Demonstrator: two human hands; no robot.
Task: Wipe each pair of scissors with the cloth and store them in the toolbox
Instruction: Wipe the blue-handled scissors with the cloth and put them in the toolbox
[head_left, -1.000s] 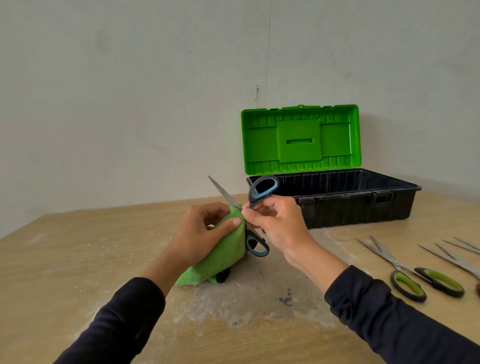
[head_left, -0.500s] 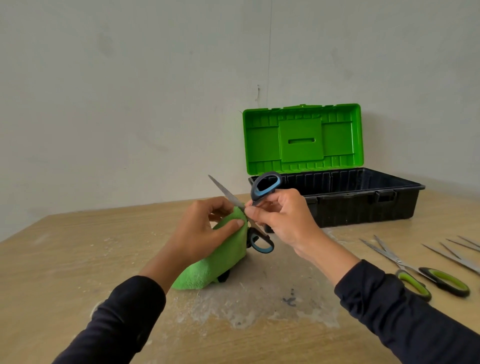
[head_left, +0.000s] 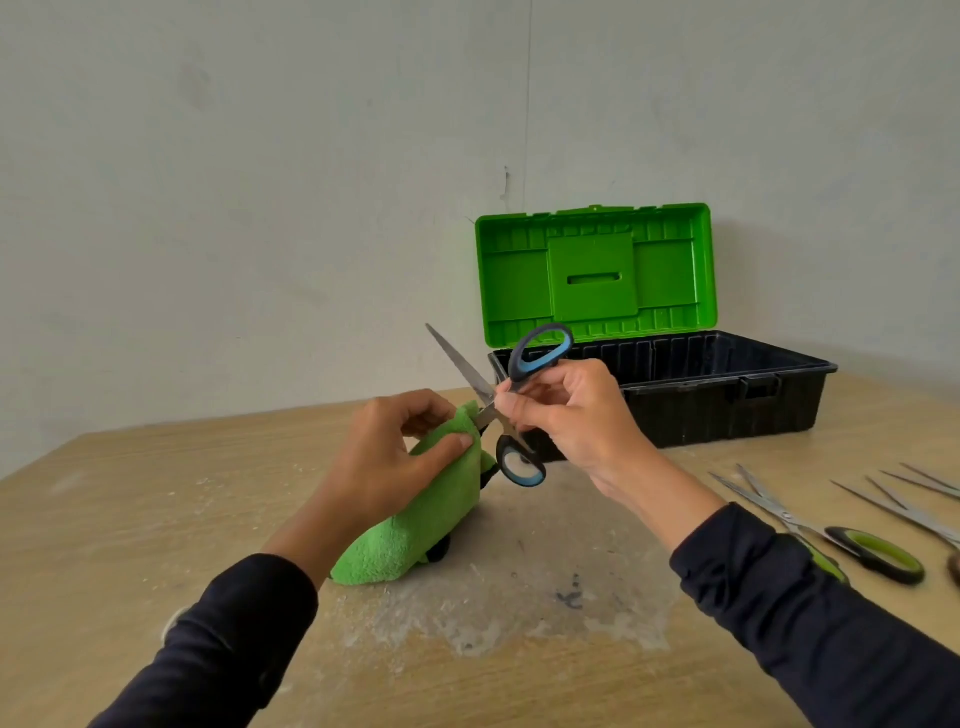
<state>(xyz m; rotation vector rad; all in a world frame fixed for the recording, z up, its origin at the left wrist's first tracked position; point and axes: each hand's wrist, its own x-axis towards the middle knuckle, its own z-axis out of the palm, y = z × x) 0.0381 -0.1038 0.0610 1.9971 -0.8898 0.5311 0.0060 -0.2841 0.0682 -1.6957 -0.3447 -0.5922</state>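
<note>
Meanwhile the blue-handled scissors (head_left: 511, 415) have barely shifted over the last second: they are held open above the table (head_left: 130, 519), one blade pointing up and left, the other tucked into the green cloth (head_left: 415, 525). The right hand (head_left: 566, 421) still pinches them just below the upper handle loop, while the left hand (head_left: 389, 457) keeps its thumb and fingers closed on the cloth around the lower blade. Wiping looks to be underway, not finished. Behind, the toolbox (head_left: 727, 405) stands open, and more scissors (head_left: 831, 530) wait at the right.
</note>
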